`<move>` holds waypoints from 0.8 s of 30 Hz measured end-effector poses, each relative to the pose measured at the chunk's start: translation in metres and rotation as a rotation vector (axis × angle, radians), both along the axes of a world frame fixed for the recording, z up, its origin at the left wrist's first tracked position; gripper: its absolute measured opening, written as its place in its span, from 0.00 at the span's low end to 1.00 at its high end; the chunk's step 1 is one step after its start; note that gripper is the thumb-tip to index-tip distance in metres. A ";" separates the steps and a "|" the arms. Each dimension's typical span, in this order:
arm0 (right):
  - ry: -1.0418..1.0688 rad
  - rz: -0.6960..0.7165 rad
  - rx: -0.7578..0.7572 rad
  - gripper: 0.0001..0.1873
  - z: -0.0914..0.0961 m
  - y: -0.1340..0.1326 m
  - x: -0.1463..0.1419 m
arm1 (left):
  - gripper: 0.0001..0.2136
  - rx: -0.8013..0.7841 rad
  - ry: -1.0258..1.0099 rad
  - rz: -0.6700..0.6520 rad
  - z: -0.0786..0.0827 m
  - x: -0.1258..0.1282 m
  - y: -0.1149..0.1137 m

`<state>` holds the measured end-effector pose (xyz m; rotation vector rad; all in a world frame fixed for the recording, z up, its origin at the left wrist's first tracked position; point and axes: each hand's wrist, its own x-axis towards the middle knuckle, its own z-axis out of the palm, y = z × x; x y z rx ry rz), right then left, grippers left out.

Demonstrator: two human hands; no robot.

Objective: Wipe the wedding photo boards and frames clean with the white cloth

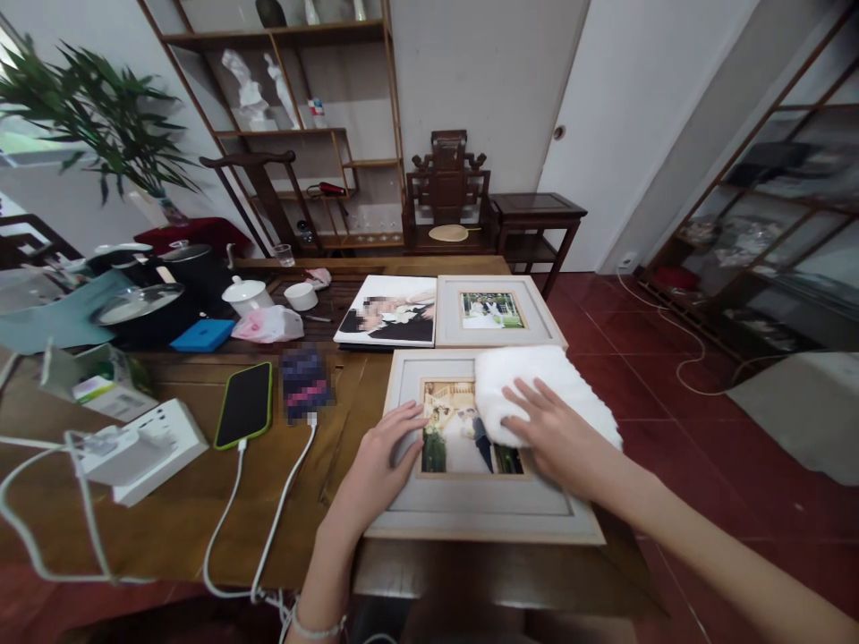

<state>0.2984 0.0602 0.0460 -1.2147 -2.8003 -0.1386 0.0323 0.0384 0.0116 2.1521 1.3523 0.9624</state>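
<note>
A large framed photo with a pale mat lies flat on the near right part of the wooden table. My left hand rests on its left side, fingers stretched out flat on the frame. My right hand lies flat, fingers spread, pressing a folded white cloth onto the upper right of the picture glass. Behind it lie a second framed photo and an unframed photo print.
A phone in a green case on a white charging cable, a white power strip, a blue box, pots and cups crowd the table's left. Chairs, shelves and a side table stand behind. Red tiled floor lies to the right.
</note>
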 end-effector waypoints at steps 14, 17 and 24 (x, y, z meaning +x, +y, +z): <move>0.079 0.089 -0.250 0.22 0.001 -0.080 -0.012 | 0.15 0.013 0.022 0.027 -0.002 0.001 0.002; 0.094 0.017 -0.223 0.27 -0.002 -0.046 -0.015 | 0.15 0.011 0.027 0.016 -0.003 0.000 0.002; 0.090 -0.087 0.038 0.21 -0.004 0.049 -0.020 | 0.14 -0.006 0.035 0.003 -0.003 0.000 0.003</move>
